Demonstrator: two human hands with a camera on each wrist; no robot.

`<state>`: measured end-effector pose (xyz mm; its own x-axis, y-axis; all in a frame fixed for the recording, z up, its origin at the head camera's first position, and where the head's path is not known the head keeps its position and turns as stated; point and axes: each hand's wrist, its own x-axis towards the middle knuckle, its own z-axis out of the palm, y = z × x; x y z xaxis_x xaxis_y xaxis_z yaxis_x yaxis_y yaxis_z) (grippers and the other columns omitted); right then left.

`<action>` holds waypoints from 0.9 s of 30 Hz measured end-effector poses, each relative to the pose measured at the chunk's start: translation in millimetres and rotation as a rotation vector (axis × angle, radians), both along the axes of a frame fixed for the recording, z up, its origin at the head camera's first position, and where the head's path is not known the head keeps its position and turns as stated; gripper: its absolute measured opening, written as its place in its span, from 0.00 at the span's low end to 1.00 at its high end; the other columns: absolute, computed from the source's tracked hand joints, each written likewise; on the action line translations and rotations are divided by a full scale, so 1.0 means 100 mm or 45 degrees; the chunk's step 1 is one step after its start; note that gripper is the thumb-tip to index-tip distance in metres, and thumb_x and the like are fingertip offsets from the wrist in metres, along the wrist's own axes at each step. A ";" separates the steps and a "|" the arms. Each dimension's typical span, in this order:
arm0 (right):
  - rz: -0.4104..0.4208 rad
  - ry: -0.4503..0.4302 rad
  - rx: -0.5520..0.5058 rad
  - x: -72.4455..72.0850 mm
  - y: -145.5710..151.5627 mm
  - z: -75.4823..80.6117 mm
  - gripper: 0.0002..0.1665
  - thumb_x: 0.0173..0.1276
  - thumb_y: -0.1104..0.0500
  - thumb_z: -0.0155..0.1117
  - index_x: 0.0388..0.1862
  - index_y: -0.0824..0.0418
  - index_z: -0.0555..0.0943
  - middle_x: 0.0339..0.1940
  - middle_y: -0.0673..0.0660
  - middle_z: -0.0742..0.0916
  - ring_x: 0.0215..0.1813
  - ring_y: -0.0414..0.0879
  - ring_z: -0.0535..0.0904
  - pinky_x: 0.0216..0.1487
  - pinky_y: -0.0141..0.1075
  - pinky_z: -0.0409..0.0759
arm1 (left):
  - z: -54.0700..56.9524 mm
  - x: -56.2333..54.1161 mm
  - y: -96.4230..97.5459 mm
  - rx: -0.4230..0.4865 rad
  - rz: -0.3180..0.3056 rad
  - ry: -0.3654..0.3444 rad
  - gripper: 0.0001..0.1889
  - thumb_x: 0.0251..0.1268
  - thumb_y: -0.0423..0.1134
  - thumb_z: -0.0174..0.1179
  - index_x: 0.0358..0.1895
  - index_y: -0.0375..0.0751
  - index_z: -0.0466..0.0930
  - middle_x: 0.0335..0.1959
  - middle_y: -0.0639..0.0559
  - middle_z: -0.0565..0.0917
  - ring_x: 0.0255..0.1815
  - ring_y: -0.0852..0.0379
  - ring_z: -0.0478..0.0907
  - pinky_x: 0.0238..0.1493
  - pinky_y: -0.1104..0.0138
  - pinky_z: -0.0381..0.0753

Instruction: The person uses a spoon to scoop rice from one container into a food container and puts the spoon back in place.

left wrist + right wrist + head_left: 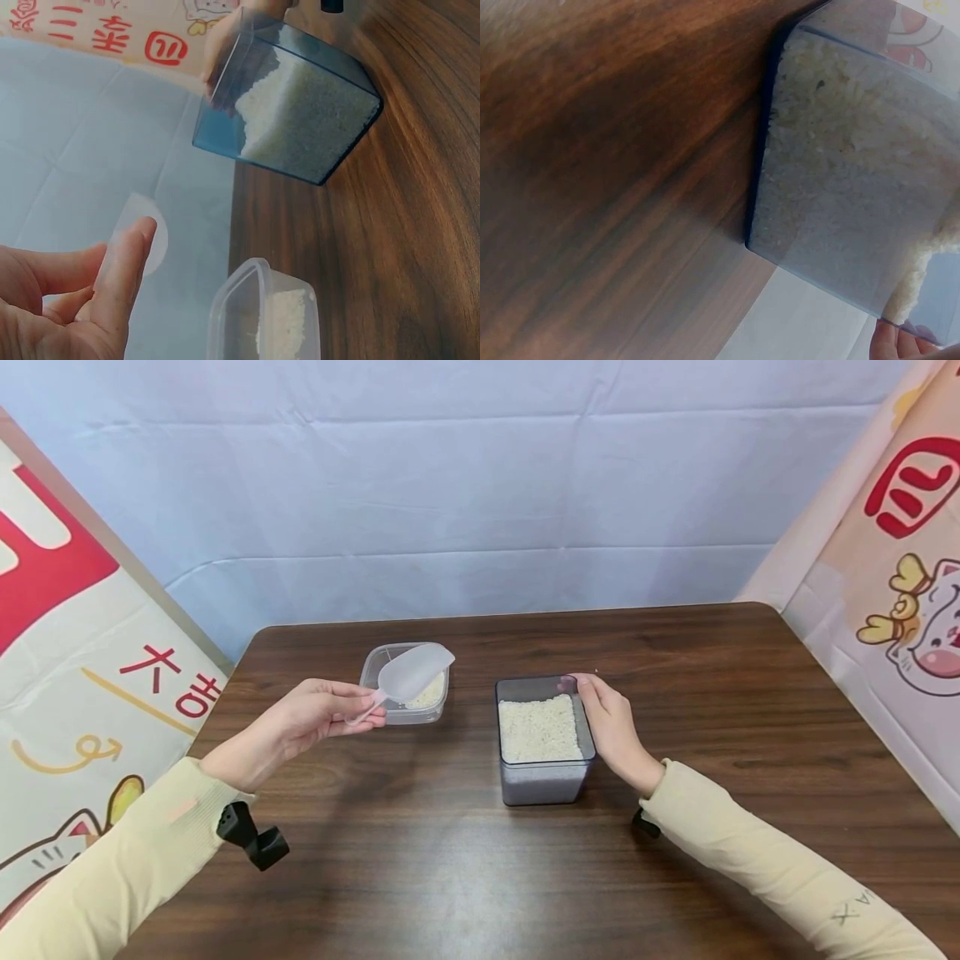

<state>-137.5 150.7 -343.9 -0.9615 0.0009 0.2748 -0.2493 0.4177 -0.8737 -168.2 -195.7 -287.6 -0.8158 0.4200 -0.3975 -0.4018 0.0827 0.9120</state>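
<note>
My left hand (322,714) pinches the handle of a translucent white scoop (412,672), which is tilted above a small clear plastic container (405,717). White rice (427,695) lies in the bottom of that container. To the right stands a taller grey see-through bin (543,785), filled well up with rice (540,731). My right hand (611,727) holds the bin's right side near its far corner, with fingertips at the rim. In the left wrist view the scoop (154,240) is partly hidden behind the fingers of the left hand (82,292).
Both containers stand on a dark brown wooden table (705,693). Behind it hangs a pale blue cloth (480,510). Printed banners flank the table at left (67,635) and right (885,577). Black wrist mounts (251,837) sit on the sleeves.
</note>
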 end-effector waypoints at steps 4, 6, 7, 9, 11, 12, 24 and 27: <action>-0.002 -0.003 0.005 0.00 0.00 0.00 0.20 0.75 0.62 0.38 0.50 0.77 0.73 0.46 0.72 0.81 0.53 0.61 0.74 0.58 0.47 0.71 | 0.01 0.01 0.02 -0.009 -0.006 0.011 0.21 0.64 0.23 0.49 0.57 0.15 0.58 0.31 0.45 0.84 0.35 0.56 0.83 0.44 0.69 0.81; -0.002 0.000 0.005 0.00 0.00 0.00 0.21 0.75 0.62 0.38 0.50 0.77 0.73 0.46 0.72 0.81 0.53 0.61 0.74 0.57 0.47 0.71 | 0.02 0.02 0.03 -0.015 -0.009 0.018 0.21 0.64 0.23 0.49 0.57 0.15 0.59 0.31 0.45 0.84 0.35 0.56 0.83 0.44 0.69 0.81; -0.002 0.001 0.004 0.00 0.00 0.00 0.20 0.75 0.62 0.38 0.49 0.77 0.73 0.46 0.72 0.81 0.53 0.61 0.74 0.57 0.47 0.71 | 0.02 0.02 0.03 -0.019 -0.012 0.023 0.21 0.64 0.24 0.50 0.57 0.16 0.59 0.31 0.45 0.84 0.35 0.56 0.83 0.44 0.69 0.81; 0.000 0.002 -0.001 0.00 0.00 0.00 0.20 0.75 0.62 0.38 0.49 0.77 0.73 0.45 0.72 0.81 0.53 0.61 0.74 0.57 0.47 0.71 | 0.03 0.03 0.04 -0.027 -0.016 0.030 0.21 0.63 0.24 0.50 0.57 0.16 0.60 0.31 0.46 0.84 0.35 0.56 0.83 0.45 0.69 0.81; 0.003 0.006 -0.001 0.01 0.00 0.00 0.20 0.75 0.62 0.38 0.50 0.77 0.73 0.45 0.72 0.81 0.53 0.61 0.75 0.57 0.47 0.71 | 0.03 0.03 0.05 -0.035 -0.019 0.034 0.21 0.63 0.24 0.50 0.57 0.16 0.60 0.31 0.46 0.84 0.36 0.56 0.83 0.45 0.68 0.81; 0.004 0.006 -0.001 0.01 0.00 0.00 0.20 0.75 0.62 0.38 0.50 0.77 0.73 0.45 0.71 0.81 0.53 0.61 0.75 0.57 0.47 0.71 | 0.03 0.04 0.05 -0.040 -0.022 0.038 0.21 0.63 0.24 0.51 0.57 0.16 0.60 0.31 0.46 0.84 0.36 0.56 0.83 0.46 0.68 0.81; 0.008 0.006 -0.003 0.01 0.00 0.00 0.20 0.75 0.62 0.38 0.50 0.76 0.73 0.45 0.71 0.81 0.53 0.60 0.75 0.58 0.47 0.71 | 0.05 0.02 0.15 -0.064 -0.047 0.055 0.21 0.64 0.24 0.50 0.57 0.15 0.60 0.32 0.47 0.84 0.35 0.58 0.82 0.45 0.69 0.81; 0.008 0.019 -0.002 0.01 0.00 0.00 0.20 0.75 0.63 0.38 0.50 0.76 0.73 0.45 0.71 0.81 0.53 0.60 0.75 0.57 0.47 0.71 | 0.06 0.01 0.17 -0.067 -0.044 0.048 0.20 0.64 0.24 0.49 0.58 0.16 0.60 0.31 0.47 0.84 0.35 0.58 0.82 0.45 0.68 0.80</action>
<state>-136.8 150.8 -343.4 -0.9573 -0.0051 0.2891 -0.2650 0.4149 -0.8704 -167.3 -178.2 -281.9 -0.8159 0.4275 -0.3892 -0.3635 0.1442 0.9204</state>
